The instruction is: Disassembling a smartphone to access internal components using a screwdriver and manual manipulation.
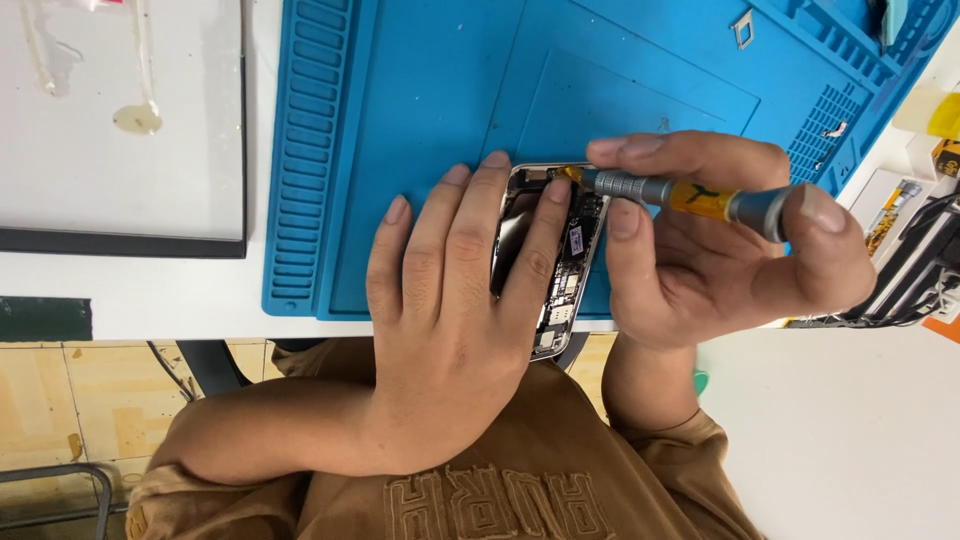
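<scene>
An opened phone [566, 265] with its circuit board exposed lies at the near edge of a blue work mat [430, 100]. My left hand [450, 310] lies flat over the phone's left half, fingers spread and pressing down on it. My right hand [720, 235] grips a precision screwdriver [690, 193] with a grey and yellow handle. Its tip touches the phone's top edge, close to my left index fingertip. My right forefinger rests on the end cap of the handle.
A white board [120, 110] with a dark frame and glue-like smears lies on the left. A small metal part [742, 28] sits on the mat's far side. Cables and small boxes [920, 240] crowd the right edge. Below the table are a tiled floor and a chair frame [60, 480].
</scene>
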